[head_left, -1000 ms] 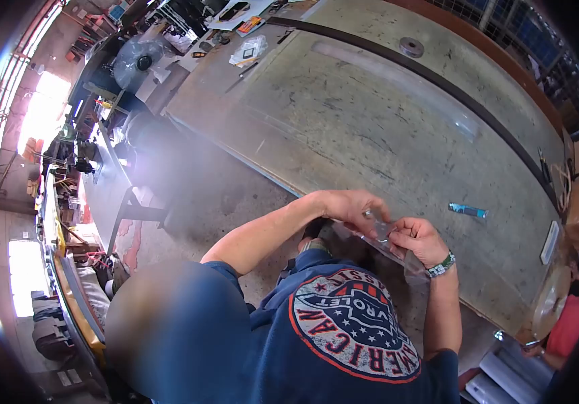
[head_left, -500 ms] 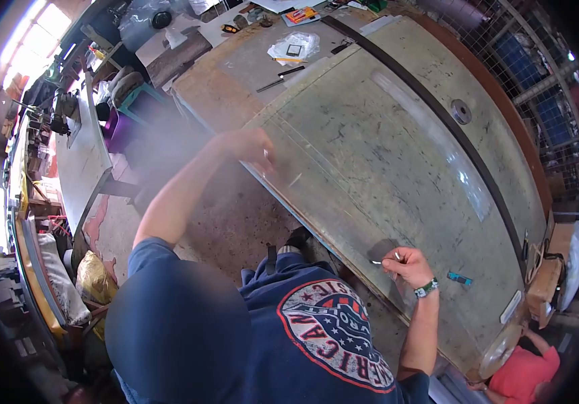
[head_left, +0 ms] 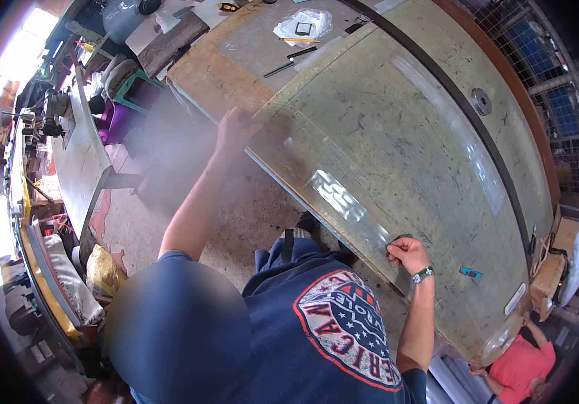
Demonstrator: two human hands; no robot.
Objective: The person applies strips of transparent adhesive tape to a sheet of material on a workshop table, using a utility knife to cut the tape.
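Note:
A long strip of clear plastic film (head_left: 335, 195) is stretched along the near edge of a large worn table (head_left: 397, 135). My left hand (head_left: 235, 128) is reached far out to the left and grips one end of the film at the table edge. Close to my body, my right hand (head_left: 407, 254), with a green wristband, pinches the other end against the table edge. The film is taut and glints between the two hands.
A black band (head_left: 451, 94) runs across the table, with a round metal disc (head_left: 481, 101) beyond it. A small blue object (head_left: 470, 272) lies right of my right hand. A plastic bag (head_left: 303, 25) and pens (head_left: 299, 52) lie far off. A person in red (head_left: 522, 367) is at bottom right. Cluttered benches (head_left: 67, 135) stand left.
Both hands were together at the table edge on the film. My left hand has since swung far to the left, drawing the film out along the edge. My right hand stayed put.

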